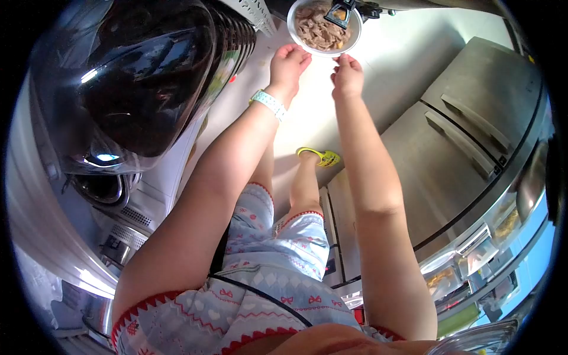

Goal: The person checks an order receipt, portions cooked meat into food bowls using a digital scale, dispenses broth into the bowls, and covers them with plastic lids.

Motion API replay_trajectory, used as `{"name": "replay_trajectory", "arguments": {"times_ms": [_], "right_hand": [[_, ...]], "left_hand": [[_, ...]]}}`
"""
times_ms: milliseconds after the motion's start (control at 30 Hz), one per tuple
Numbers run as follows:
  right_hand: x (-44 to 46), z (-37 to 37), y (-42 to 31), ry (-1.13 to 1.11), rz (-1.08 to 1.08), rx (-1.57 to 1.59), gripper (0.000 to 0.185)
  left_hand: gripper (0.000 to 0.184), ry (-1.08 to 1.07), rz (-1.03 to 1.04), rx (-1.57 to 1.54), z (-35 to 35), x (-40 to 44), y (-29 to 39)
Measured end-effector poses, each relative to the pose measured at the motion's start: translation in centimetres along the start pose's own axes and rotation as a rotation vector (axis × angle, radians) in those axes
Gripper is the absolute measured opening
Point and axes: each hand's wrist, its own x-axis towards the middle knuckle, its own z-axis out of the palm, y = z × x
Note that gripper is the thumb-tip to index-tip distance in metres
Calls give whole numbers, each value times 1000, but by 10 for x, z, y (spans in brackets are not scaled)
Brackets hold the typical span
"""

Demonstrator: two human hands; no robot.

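Note:
A white bowl [292, 28] with sliced, greyish-brown meat [319, 31] in it is at the top middle of the head view. My left hand [288, 66], with a pale patterned watch band [268, 104] at the wrist, is closed with its fingertips at the bowl's near left rim. On the near right rim, the closed fingers of my right hand [347, 76] pinch the edge. A black clip-like piece [339, 13] overlaps the top of the bowl; whether it touches the meat I cannot tell.
Along the right stands a steel refrigerator [455, 154] with long handles. A large dark glossy container [148, 77] and a white perforated basket [251, 15] are on the left. Packed shelves [473, 266] appear at lower right. Below are the pale floor and a yellow clog [322, 157].

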Motion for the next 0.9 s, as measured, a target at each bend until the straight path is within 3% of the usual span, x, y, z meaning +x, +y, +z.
{"name": "replay_trajectory", "arguments": {"times_ms": [100,167,300,367,567,633,700,767,833,867,900], "right_hand": [[17,-7,-25,-14,-48,-183,15],[15,-10,-28,-24,-33,-166,16],[-18,-2,-2,-16,235,-15,17],[-31,5,6,-76,264,70,15],[-9,5,-2,6,70,-7,13],[3,-2,-14,-48,57,-106,12],[8,-5,-25,-70,35,-224,14],[2,-4,-25,-38,59,-152,15],[-14,0,-13,-41,167,-35,15],[-17,3,0,-79,222,3,16],[-25,8,3,-105,235,-20,14]], "left_hand": [[16,17,-64,9,-2,-1,2],[17,-69,162,239,-19,20,-3],[18,-107,225,275,-17,24,10],[18,-84,204,298,-18,25,2],[18,-38,166,236,-12,14,-6],[26,-119,538,704,-4,1,11],[29,-134,591,773,-12,11,17],[31,-149,649,840,-22,18,21],[26,-71,964,1349,-23,22,30],[26,-72,964,1350,-24,23,25],[25,-121,726,983,-30,29,10]]}}
